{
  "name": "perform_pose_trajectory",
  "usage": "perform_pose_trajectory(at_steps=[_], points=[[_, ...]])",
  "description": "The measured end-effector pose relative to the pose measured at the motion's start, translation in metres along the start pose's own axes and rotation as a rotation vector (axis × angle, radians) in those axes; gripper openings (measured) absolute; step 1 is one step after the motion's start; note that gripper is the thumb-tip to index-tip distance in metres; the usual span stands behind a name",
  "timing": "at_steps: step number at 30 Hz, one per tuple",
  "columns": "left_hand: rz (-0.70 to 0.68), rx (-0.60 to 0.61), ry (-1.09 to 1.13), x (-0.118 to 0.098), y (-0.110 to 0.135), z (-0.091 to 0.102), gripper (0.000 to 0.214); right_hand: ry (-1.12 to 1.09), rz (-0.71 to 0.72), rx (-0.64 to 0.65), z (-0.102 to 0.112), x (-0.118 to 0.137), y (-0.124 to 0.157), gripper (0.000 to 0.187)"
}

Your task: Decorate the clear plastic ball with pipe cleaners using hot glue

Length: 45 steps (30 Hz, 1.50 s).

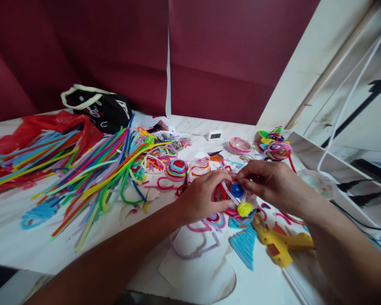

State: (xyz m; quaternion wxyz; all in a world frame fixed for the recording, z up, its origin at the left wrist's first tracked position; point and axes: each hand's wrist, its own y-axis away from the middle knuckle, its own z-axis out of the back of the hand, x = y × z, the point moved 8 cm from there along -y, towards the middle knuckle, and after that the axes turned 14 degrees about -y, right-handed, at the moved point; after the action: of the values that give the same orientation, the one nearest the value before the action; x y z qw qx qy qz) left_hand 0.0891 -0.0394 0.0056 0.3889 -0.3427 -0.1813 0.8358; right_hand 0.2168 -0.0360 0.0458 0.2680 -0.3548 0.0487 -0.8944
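Note:
A colourful pipe-cleaner craft point(231, 197) with a clear rounded body sits between my two hands. A blue ball point(236, 189) and a yellow coil point(245, 209) show on its front. My left hand point(200, 195) is closed round its left side, thumb in front. From the right, my right hand point(269, 183) pinches at its upper edge; whatever lies between those fingertips is hidden. Just below the craft is a blue ribbed pipe-cleaner piece point(244, 245). A yellow glue gun point(277, 243) lies beneath my right forearm. Bent lavender pipe cleaner point(193, 256) rests nearer me.
Loose pipe cleaners point(104, 173) cover the table's left, beside a red plastic bag point(93, 131). Behind stand a black bag point(109, 112) and a small white digital display point(213, 135). A clear pink-rimmed half-shell point(240, 145) and striped coil point(177, 168) lie beyond my hands.

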Motion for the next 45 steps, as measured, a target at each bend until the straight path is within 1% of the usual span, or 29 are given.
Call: perform_pose_trajectory(at_steps=[8,15,23,25,28,35,41,45], points=[[-0.006,-0.001,0.015,0.000,0.000,0.002,0.040,0.030,0.005,0.027,0.000,0.004,0.002,0.018],[0.003,0.005,0.038,0.004,-0.001,0.001,0.038,-0.055,0.005,0.079,0.001,0.004,0.002,0.020],[-0.004,0.011,0.026,0.003,-0.001,0.001,0.038,-0.106,-0.010,0.095,-0.001,0.001,0.002,0.016],[-0.010,0.015,0.028,0.002,-0.001,0.002,0.036,-0.117,-0.016,0.092,-0.001,0.001,0.002,0.015],[-0.020,0.013,0.034,0.000,-0.001,0.002,0.025,-0.128,-0.035,0.086,-0.001,-0.001,0.002,0.014],[0.055,-0.075,0.070,0.002,0.000,0.003,0.009,-0.150,-0.043,0.092,-0.004,-0.001,0.003,0.014],[0.150,-0.133,0.094,0.002,0.002,0.004,0.006,-0.125,-0.010,0.086,-0.005,0.003,0.007,0.016],[0.184,-0.158,0.122,0.002,0.003,0.003,0.005,-0.073,0.050,0.057,-0.004,0.009,0.010,0.017]])
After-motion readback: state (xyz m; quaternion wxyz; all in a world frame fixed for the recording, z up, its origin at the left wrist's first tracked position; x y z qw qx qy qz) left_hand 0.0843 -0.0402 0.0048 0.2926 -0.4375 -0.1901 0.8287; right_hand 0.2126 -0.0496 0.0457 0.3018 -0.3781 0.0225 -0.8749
